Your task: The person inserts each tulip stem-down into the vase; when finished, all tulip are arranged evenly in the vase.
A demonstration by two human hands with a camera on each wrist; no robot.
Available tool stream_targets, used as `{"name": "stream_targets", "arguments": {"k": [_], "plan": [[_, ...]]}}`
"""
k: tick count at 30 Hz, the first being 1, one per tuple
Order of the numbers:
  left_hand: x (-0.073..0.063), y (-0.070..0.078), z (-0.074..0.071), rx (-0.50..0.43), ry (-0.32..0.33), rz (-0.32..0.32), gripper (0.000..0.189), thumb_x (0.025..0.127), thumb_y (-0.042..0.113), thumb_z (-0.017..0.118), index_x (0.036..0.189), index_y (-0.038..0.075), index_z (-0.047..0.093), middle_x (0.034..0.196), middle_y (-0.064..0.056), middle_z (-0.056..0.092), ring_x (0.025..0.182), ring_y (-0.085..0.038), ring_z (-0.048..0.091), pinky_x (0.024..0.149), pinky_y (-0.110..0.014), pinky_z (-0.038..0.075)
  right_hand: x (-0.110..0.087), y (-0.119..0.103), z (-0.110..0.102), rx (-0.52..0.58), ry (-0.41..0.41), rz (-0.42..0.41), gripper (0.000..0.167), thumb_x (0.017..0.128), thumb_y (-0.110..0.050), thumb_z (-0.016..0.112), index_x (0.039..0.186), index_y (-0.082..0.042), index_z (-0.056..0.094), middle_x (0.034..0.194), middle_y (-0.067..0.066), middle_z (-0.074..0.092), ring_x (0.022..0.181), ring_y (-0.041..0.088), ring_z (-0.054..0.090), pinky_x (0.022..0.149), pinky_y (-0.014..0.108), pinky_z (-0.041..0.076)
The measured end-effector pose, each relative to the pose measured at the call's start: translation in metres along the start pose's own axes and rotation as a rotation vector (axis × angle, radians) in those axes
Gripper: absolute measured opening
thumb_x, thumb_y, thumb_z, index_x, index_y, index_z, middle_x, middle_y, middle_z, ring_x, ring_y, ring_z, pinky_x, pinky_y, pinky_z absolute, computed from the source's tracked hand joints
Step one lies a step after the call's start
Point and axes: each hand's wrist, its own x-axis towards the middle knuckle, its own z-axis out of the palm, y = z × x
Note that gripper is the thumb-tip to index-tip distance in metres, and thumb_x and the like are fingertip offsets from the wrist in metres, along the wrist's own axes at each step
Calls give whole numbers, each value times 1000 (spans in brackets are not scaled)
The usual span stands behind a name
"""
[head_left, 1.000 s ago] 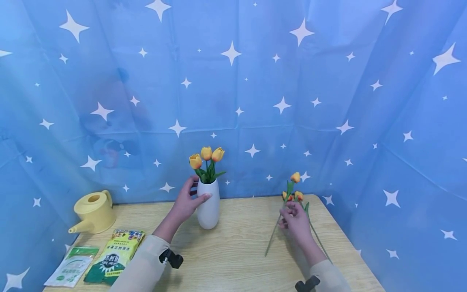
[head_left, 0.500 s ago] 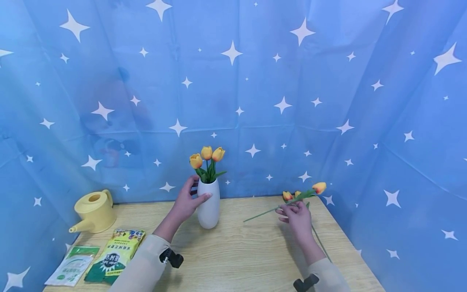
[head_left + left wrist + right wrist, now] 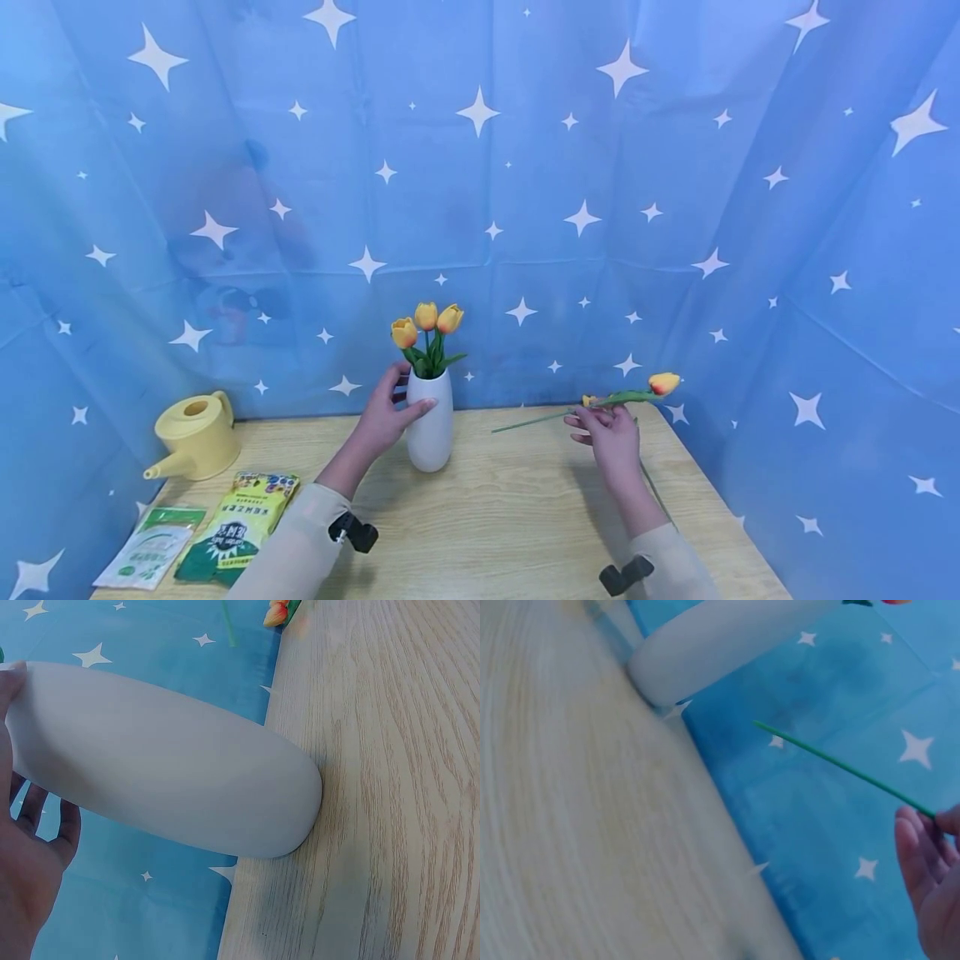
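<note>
Yel.-orange tulip (image 3: pixel 663 383) is in R hand (image 3: pixel 611 437), thumb & fingers pinched on its green stem (image 3: pixel 532 421). It's held approx. horiz., bloom to 3 o'clock, bare stem end to approx. 9, pointing twd white vase (image 3: pixel 430 442) but apart from it.

Vase stands upright on the wood-grain surface (image 3: pixel 487 517), at R hand's 9 o'clock. L hand (image 3: pixel 384 417) is clamped on its upper part from the 9 o'clock side, thumb across front, fingers curled round back. Three yel. tulips (image 3: pixel 426 317) w/ green leaves stand in vase mouth, blooms to 12.

Another bloom (image 3: pixel 588 401) shows at R hand's 11 o'clock, partly hidden; a loose stem (image 3: pixel 658 496) runs out at 4-5 o'clock, other end hidden by hand & forearm.

Further out, yel. watering can (image 3: pixel 197 446) sits at vase's 9 o'clock, spout to 8. Yel.-green packet (image 3: pixel 243 512) lies at can's 5 o'clock, white-green packet (image 3: pixel 153 546) at its 7. Blue curtain (image 3: pixel 480 200) w/ white stars hangs behind, at 12.
</note>
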Motion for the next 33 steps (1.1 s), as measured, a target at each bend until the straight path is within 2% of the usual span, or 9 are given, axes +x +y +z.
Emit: {"name": "stream_targets", "arguments": {"k": [14,20,23,33], "plan": [[1,-4,1,-4,-6,37,73,99,45,86,155,20,48,156,-11,54,146,-44,51,118,-69,46,1,-41,11,98,-4,-130,22,113,-14,67,127,-1,55,110,12,83,90,17,82,78,36,68],[2,-3,1,-4,-3,28,74,98,47,86,155,20,48,156,-11,53,146,-44,51,117,-69,47,2,-63,22,114,-9,-199,23,113,-16,66,127,0,57,118,22,80,92,18,82,78,35,68],[1,-3,1,-6,-3,30,75,98,46,86,156,19,47,156,-12,53,146,-45,51,117,-68,46,3,-72,29,104,-5,-255,21,113,-15,67,124,0,59,116,22,80,91,18,82,75,35,68],[-1,1,1,1,5,12,73,98,48,86,155,20,48,154,-11,54,144,-43,53,115,-68,49,-1,-100,53,176,-48,-374,21,112,-10,68,122,6,59,111,25,79,90,20,83,74,34,68]]}}
